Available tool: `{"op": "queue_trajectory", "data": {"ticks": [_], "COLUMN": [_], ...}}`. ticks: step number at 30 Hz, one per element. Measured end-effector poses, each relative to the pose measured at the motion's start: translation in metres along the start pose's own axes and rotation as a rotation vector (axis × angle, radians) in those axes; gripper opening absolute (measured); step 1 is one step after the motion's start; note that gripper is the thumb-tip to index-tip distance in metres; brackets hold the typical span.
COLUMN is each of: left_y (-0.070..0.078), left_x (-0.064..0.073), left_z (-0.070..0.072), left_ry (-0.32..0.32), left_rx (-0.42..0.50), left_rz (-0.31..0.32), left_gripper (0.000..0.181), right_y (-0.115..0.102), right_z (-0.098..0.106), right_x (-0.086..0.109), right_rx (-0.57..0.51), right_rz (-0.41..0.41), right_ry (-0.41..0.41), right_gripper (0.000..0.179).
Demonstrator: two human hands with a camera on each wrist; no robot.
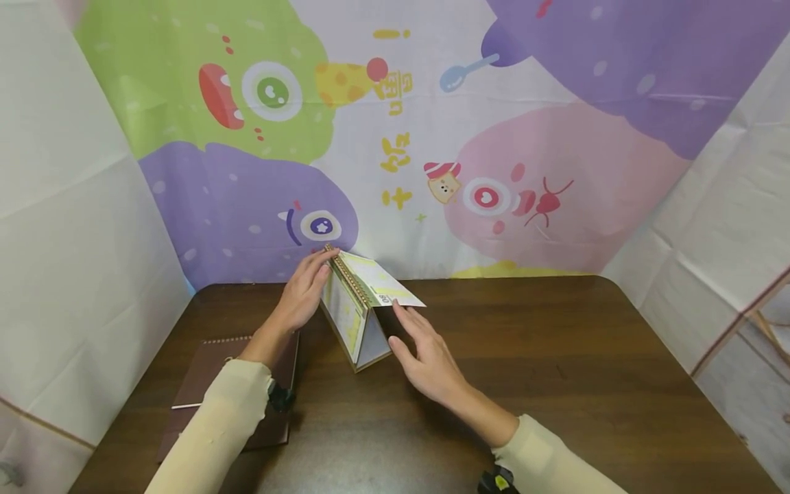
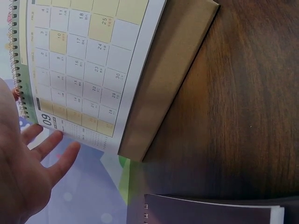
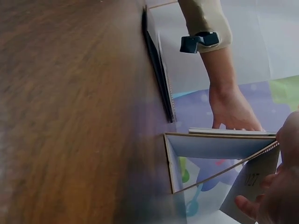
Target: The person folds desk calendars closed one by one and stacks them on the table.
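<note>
A spiral-bound desk calendar (image 1: 343, 312) stands like a tent on the table, its spiral binding (image 1: 350, 278) along the top. Its left face shows a month grid marked 09 in the left wrist view. On the right side a page marked 08 (image 1: 379, 280) is lifted away from the stand. My left hand (image 1: 302, 295) touches the far end of the binding, its fingers extended and spread. At the near edge of the lifted page is my right hand (image 1: 428, 360), with fairly straight fingertips against the page and thumb apart from it. In the right wrist view, the fingers overlap the page's underside (image 3: 250, 179).
A dark brown spiral notebook (image 1: 194, 377) lies left of the calendar, partly hidden under the left forearm. The dark wooden table (image 1: 555, 370) ends at a cartoon-printed cloth (image 1: 395, 226) behind. White cloth walls (image 1: 697, 199) flank both sides.
</note>
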State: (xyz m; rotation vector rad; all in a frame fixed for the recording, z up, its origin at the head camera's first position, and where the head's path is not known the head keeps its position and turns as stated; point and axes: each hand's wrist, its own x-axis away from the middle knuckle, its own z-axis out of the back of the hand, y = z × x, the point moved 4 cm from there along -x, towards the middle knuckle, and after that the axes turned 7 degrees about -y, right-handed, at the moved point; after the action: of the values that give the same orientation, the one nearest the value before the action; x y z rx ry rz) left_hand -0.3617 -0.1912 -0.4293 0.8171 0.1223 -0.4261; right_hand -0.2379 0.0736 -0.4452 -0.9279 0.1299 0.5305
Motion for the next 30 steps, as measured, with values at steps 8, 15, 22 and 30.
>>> {"op": "queue_trajectory", "data": {"ticks": [8, 15, 22, 30], "left_y": [0.002, 0.002, -0.015, -0.001], "left_x": [0.000, 0.001, -0.001, 0.002], "left_z": [-0.001, -0.001, -0.003, -0.002], "left_ry": [0.004, 0.015, 0.039, -0.006], "left_rx": [-0.002, 0.013, 0.070, 0.051], "left_rz": [-0.003, -0.001, -0.075, -0.005], "left_gripper": [0.051, 0.051, 0.058, 0.053], "right_y": [-0.006, -0.016, -0.029, -0.050], "right_z": [0.004, 0.007, 0.009, 0.008], "right_x": [-0.006, -0.010, -0.017, -0.021], "right_rx": [-0.026, -0.051, -0.041, -0.003], "right_rz": [0.007, 0.018, 0.076, 0.191], "right_ry": [0.038, 0.070, 0.109, 0.083], "right_gripper": [0.062, 0.061, 0.060, 0.062]}}
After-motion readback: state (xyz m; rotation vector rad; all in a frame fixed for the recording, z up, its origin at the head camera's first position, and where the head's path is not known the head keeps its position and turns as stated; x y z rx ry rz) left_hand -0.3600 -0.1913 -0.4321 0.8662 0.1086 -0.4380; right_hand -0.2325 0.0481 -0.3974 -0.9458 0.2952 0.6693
